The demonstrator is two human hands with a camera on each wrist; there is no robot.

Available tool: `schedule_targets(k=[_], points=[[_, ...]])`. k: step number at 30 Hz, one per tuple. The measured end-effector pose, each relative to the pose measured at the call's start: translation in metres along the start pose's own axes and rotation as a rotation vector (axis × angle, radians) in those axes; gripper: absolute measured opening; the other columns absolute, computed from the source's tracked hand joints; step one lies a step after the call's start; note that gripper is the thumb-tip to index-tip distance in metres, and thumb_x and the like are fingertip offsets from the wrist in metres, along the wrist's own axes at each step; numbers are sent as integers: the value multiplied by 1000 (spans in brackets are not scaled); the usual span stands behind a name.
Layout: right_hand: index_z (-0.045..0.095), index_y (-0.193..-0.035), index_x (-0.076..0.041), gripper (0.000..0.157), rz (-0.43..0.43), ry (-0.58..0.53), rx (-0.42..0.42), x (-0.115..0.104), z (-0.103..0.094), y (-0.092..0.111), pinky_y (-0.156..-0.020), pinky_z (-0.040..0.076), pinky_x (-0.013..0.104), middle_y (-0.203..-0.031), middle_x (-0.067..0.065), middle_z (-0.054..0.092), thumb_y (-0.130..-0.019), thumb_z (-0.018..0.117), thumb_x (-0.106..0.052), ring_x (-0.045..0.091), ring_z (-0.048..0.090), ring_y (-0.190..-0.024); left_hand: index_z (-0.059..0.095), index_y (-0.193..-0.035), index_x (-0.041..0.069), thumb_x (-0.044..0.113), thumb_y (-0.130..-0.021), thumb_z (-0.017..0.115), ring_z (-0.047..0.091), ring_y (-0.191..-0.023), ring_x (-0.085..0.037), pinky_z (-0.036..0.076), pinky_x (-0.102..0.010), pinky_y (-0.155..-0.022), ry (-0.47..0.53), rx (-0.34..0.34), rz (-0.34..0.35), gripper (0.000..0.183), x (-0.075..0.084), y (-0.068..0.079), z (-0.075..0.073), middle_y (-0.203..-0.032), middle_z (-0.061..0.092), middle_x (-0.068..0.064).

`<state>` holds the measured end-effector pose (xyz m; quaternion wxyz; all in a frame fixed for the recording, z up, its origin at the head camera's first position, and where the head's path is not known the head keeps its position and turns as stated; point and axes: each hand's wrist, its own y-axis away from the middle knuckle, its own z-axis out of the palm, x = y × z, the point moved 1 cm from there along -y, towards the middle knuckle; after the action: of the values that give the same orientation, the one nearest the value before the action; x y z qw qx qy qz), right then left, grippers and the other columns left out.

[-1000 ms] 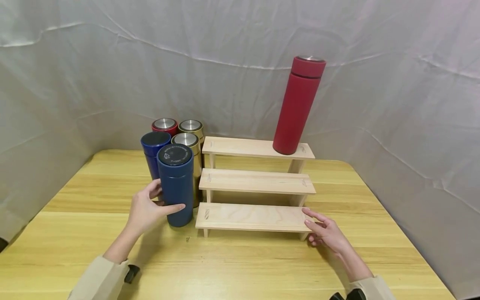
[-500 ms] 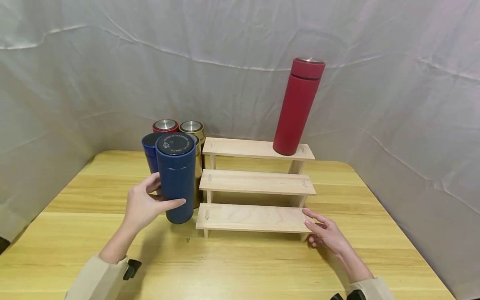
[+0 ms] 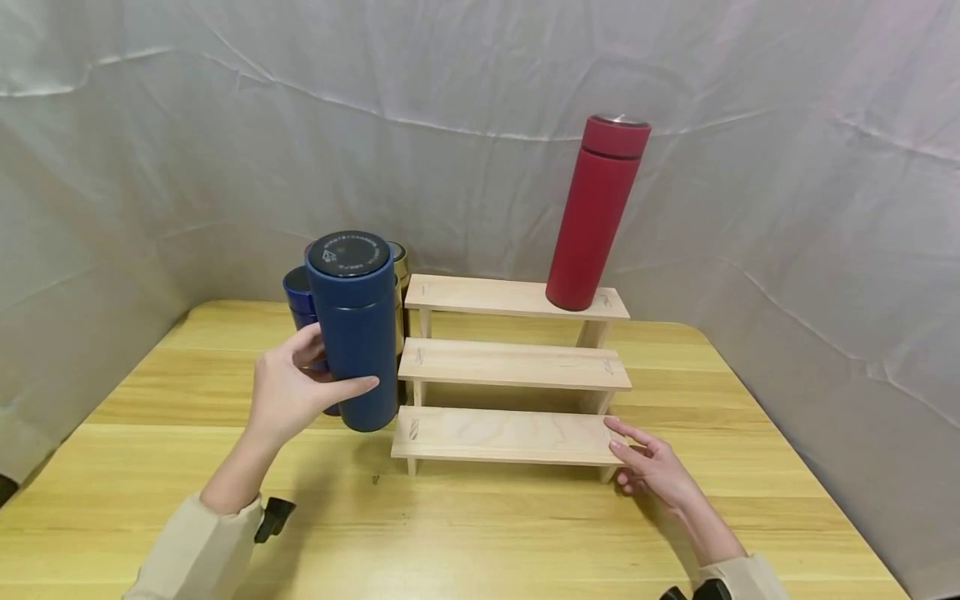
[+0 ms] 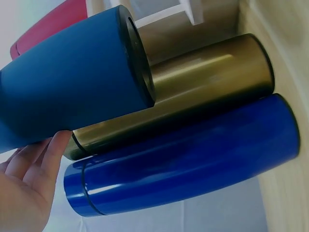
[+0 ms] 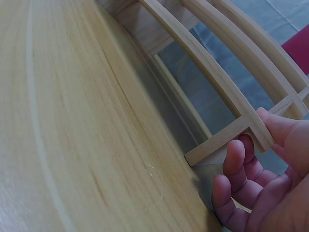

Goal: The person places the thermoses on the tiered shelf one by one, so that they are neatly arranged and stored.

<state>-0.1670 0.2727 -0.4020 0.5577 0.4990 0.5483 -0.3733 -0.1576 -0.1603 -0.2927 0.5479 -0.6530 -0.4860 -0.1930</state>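
Note:
My left hand [image 3: 288, 387] grips a matte dark-blue thermos flask [image 3: 356, 350] around its lower half and holds it upright, raised off the table. The flask's bare base [image 4: 140, 58] shows in the left wrist view. Behind it stand a glossy blue flask [image 4: 193, 159] and a gold flask [image 4: 217, 72], partly hidden in the head view. At the right end of a three-step wooden rack [image 3: 502, 435], my right hand [image 3: 652, 467] holds the lowest shelf's corner, thumb on top and fingers curled beneath, as the right wrist view shows.
A tall red flask [image 3: 596, 217] stands at the right end of the rack's top shelf. Behind the lifted flask, a second gold flask [image 3: 400, 260] peeks out. The wooden table [image 3: 480, 533] is enclosed by a grey cloth backdrop [image 3: 450, 150].
My left hand has lifted the matte blue flask up from the table and slightly right, so it now covers the red and gold lids behind. My right hand stays on the rack.

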Motion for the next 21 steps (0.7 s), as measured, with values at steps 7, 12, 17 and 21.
schedule_targets(k=[7,12,17,21], points=[[46,-131,-14,43,16,17,23,1,1,-1,-49,47,23,-64,3,53,-90,54,-19,9,53,-52,57,-115,3,12,-59,84,64,-84,-17,51,-24,-65,30,-27,-11,62,8,-7,2,-100,64,-12],[45,-132,-13,44,21,25,26,2,1,0,-50,48,23,-66,4,54,-89,55,-20,9,53,-53,56,-115,2,15,-61,83,63,-87,-21,51,-26,-67,35,-46,-13,62,12,-17,5,-101,64,-12],[53,-122,-28,34,9,3,8,1,0,1,-50,48,23,-66,4,55,-90,54,-18,9,54,-53,57,-115,2,14,-61,83,63,-85,-14,51,-24,-67,67,-40,22,61,15,-28,11,-99,65,-11],[54,-120,-31,32,3,-5,-2,0,0,1,-49,48,23,-65,3,55,-91,53,-17,9,53,-53,57,-115,4,17,-61,83,63,-86,-15,51,-28,-71,82,-51,6,62,19,-34,18,-101,65,-9]])
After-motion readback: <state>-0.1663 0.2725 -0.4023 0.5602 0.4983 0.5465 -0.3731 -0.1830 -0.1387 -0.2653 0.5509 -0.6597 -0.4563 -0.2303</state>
